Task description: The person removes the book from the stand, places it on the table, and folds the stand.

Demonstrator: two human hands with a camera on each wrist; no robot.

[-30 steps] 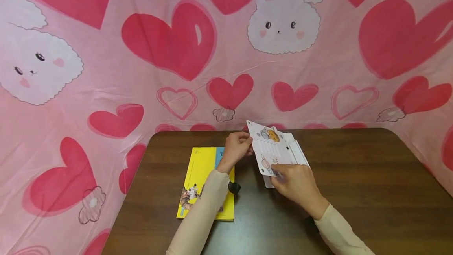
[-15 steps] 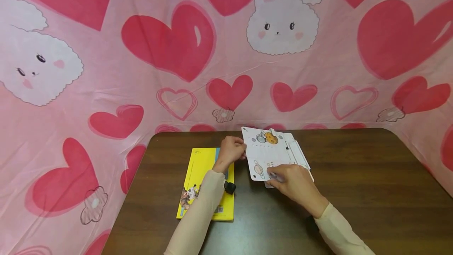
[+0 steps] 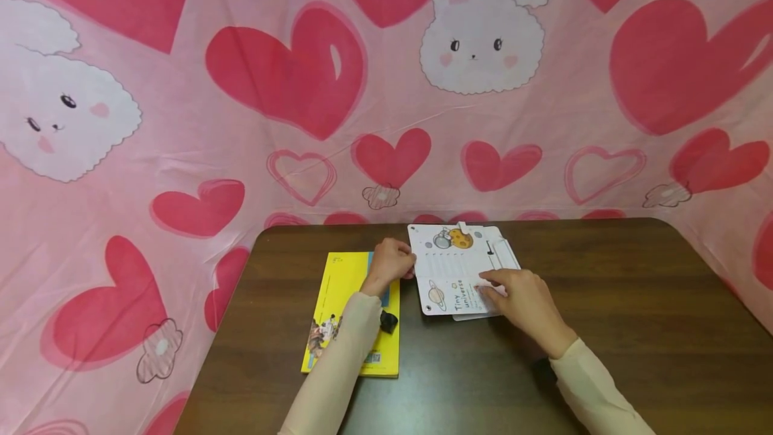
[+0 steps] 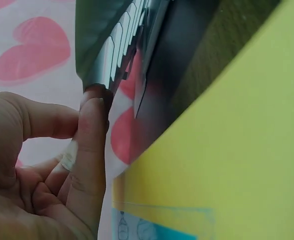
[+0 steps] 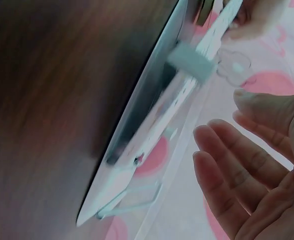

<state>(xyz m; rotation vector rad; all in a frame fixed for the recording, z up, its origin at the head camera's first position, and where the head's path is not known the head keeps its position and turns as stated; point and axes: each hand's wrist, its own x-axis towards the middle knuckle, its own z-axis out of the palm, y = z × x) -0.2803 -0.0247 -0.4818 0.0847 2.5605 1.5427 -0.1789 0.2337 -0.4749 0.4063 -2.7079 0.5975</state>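
Note:
A white folding book stand stands near the back of the table, its panel (image 3: 443,266) printed with an astronaut, planets and "Tiny universe". My left hand (image 3: 391,260) pinches the panel's left edge between thumb and fingers; the left wrist view shows several slats (image 4: 119,45) under the raised panel. Beneath it lies the stand's white base (image 5: 99,192), with a thin wire bracket (image 5: 132,204) at one end. My right hand (image 3: 527,301) hovers over the panel's lower right part. In the right wrist view its fingers (image 5: 232,165) are loosely spread, apart from the stand and holding nothing.
A yellow book (image 3: 344,280) with a blue strip lies left of the stand, partly under my left forearm. The brown wooden table (image 3: 634,314) extends right and forward. A pink cloth (image 3: 253,106) with hearts and rabbits hangs behind.
The printed panel has swung down to the left, from steeply tilted to flatter over the base, with my left hand on its edge. My right hand has let go of it and moved right.

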